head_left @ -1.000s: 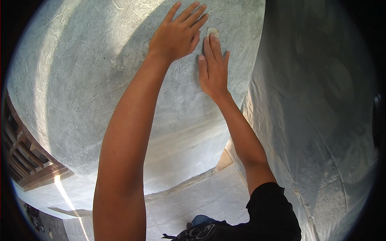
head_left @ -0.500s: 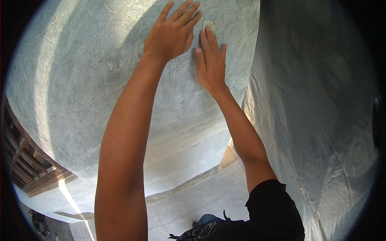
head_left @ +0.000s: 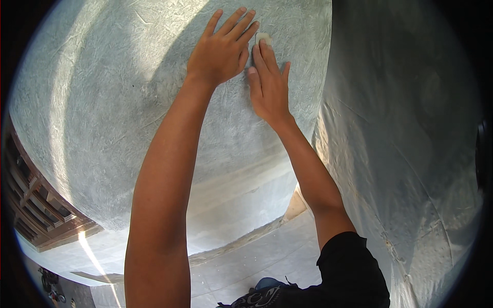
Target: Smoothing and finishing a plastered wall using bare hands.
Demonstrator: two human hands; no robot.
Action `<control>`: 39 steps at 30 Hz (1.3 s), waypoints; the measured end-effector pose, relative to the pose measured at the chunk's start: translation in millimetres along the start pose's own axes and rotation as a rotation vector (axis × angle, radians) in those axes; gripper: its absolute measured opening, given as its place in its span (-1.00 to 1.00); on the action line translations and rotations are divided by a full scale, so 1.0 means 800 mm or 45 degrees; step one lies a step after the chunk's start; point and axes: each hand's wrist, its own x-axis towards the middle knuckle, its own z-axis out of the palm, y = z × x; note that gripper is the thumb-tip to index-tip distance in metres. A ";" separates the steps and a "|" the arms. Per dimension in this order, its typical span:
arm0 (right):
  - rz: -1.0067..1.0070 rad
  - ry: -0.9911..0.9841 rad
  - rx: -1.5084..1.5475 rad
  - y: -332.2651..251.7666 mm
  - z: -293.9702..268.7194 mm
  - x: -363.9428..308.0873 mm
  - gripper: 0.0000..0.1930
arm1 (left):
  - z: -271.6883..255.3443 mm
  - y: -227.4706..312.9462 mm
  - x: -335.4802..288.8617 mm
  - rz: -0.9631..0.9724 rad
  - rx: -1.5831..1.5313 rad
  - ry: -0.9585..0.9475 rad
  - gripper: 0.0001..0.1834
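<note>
Both my arms reach up to a grey, rough-textured wall (head_left: 118, 128). My left hand (head_left: 218, 54) lies against it with the fingers spread, holding nothing. Just right of it, my right hand (head_left: 269, 87) presses a small, flat off-white pad (head_left: 263, 38) to the wall. The fingertips of that hand cover the pad's lower part, leaving its upper edge showing. Its fingers are nearly straight, with the thumb beside them on the left. What the pad is made of I cannot tell.
A dark, wrinkled plastic sheet (head_left: 390, 128) hangs along the right, beyond the wall's edge. At the lower left is a brown wooden window frame with bars (head_left: 43, 210). Grey floor tiles (head_left: 236, 272) show below. Bands of sunlight cross the wall.
The whole view has shifted slightly, so wall and hands sit lower in the picture. Against the wall, my right hand and the pad have slid a little left. My left hand stays about in place.
</note>
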 end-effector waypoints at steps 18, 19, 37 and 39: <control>-0.003 -0.038 0.014 -0.017 0.006 -0.030 -0.47 | -0.008 -0.013 0.000 0.037 -0.208 -0.110 -0.46; -0.008 -0.033 0.012 -0.006 0.007 -0.011 -0.47 | -0.007 -0.014 0.002 0.045 -0.220 -0.087 -0.45; 0.049 -0.034 -0.020 0.001 0.002 -0.032 -0.46 | -0.018 -0.011 0.002 0.058 -0.135 -0.236 -0.39; 0.023 -0.029 -0.047 0.011 -0.007 -0.003 -0.46 | -0.018 -0.009 0.008 0.064 -0.138 -0.246 -0.39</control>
